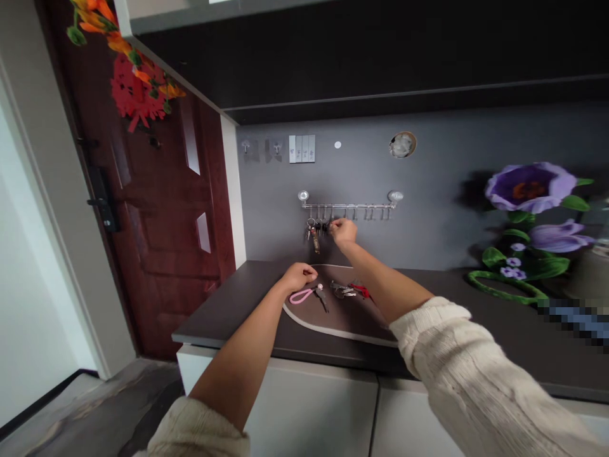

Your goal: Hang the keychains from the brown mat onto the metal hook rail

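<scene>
Head view: keys [319, 227] hang beside pinched right hand [343, 232]; left hand [297, 277] half-curled; both grips unclear.

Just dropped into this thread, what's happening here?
A person's right hand is up beside the hanging keys on the wall-mounted hook rail; its grip is too small to make out. The left hand is low, by the pink loop at the mat's left side. More loose keys lie on the mat.

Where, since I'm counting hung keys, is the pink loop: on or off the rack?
Off: the pink loop lies on the mat below.
</scene>
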Demonstrator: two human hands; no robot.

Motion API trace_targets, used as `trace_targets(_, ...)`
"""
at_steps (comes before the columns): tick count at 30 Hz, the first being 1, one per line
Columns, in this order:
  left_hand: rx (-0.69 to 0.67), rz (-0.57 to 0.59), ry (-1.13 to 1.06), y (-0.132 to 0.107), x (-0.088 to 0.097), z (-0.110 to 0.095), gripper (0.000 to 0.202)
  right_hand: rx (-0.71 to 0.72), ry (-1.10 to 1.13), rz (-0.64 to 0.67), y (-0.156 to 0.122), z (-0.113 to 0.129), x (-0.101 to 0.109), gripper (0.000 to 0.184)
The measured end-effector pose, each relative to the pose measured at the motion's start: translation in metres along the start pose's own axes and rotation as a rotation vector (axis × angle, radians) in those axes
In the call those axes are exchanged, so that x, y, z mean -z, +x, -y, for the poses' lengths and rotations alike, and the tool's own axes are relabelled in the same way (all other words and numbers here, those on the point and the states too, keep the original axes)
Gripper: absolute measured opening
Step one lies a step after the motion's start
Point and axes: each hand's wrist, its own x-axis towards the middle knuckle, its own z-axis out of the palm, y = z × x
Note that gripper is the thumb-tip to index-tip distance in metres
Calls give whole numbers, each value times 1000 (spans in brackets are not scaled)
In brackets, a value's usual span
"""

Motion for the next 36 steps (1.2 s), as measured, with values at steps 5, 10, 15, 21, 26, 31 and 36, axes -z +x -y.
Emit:
trace_targets(5,22,52,-79,-7,3,-7,11,-18,114,35,-18,-7,10,16)
trace_targets(10,-15,190,-90,-14,7,-12,13,-28,174,138,-52,-13,29,17)
trace_targets(15,-171,259,141,-17,11,-13,22,-7,150,191,-87,-17,49,19)
trace_targets(21,-314,202,427,-22,11,-19,21,44,96,196,-111,-19,63,17)
trace_targets(26,-345,161,528,-20,9,-19,19,56,19,183,-113,-22,65,16)
trace_targets(31,-294,177,512,-14,5,-13,20,60,-27,180,-111,-27,64,15)
trace_targets(36,-213,276,314,-8,3,-7,25,56,-46,192,-111,-28,65,16)
